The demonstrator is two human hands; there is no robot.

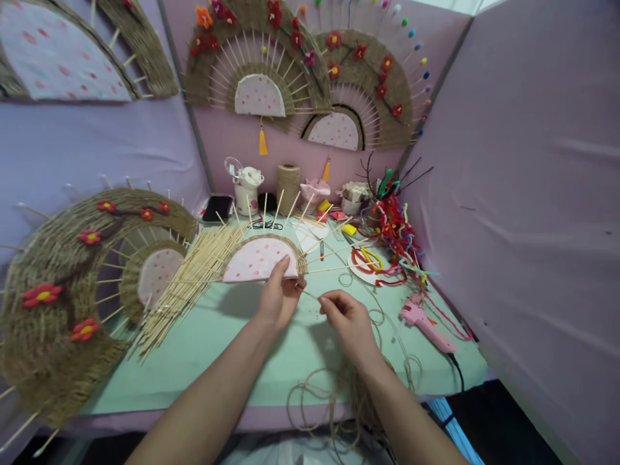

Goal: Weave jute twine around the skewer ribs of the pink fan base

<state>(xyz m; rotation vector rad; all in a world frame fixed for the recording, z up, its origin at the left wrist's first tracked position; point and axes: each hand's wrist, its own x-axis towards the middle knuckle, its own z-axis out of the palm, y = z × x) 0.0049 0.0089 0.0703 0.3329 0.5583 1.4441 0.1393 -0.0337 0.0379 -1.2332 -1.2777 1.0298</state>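
Note:
My left hand (pixel 279 296) grips a half-round fan (pixel 261 258) by its straight lower edge, thumb on the front. White cloth with pink dots covers the fan's middle, a woven twine band runs round the curve, and thin sticks fan outward. Between thumb and fingers my right hand (pixel 345 316) pinches a strand of twine (pixel 310 294) that runs to the fan's lower right edge. Loose loops of twine (pixel 334 400) hang over the table's front edge below my right forearm.
Thin wooden sticks (pixel 194 278) lie piled at left beside a finished flower-decorated fan (pixel 62 284). A pink glue gun (pixel 429 326), scissors (pixel 368 259) and tangled coloured yarn (pixel 394 226) are on the right. A twine spool (pixel 289 187) stands at the back, with more fans on the wall.

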